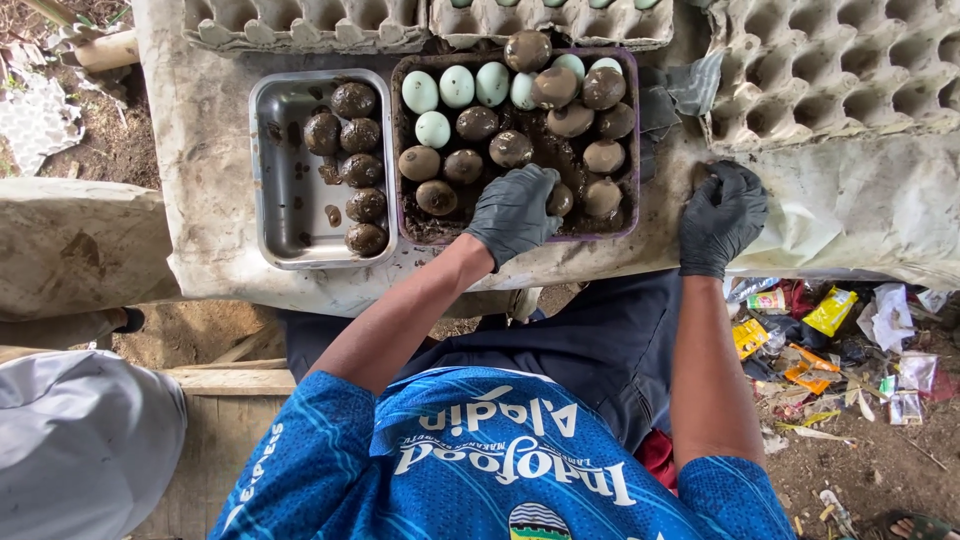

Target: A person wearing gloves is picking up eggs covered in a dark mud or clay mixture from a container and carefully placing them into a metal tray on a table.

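My left hand (pixel 512 212), in a black glove, reaches into the near side of a purple tray (pixel 636 130). Its fingers curl over a mud-coated egg (pixel 561 200), whose edge shows at the fingertips. The tray holds several mud-coated eggs (pixel 511 148) in dark paste and several clean pale blue eggs (pixel 457 86) at the back. My right hand (pixel 722 218), also gloved in black, rests on the table's near edge to the right of the tray, holding nothing. Left of the purple tray stands a metal tray (pixel 290 220) with several mud-coated eggs (pixel 353 100) along its right side.
Grey cardboard egg cartons lie at the back (pixel 300 20) and at the right (pixel 830 70) of the plastic-covered table (pixel 210 150). Wrappers and litter (pixel 830 330) cover the ground at right. Another person's grey clothing (pixel 80 440) is at lower left.
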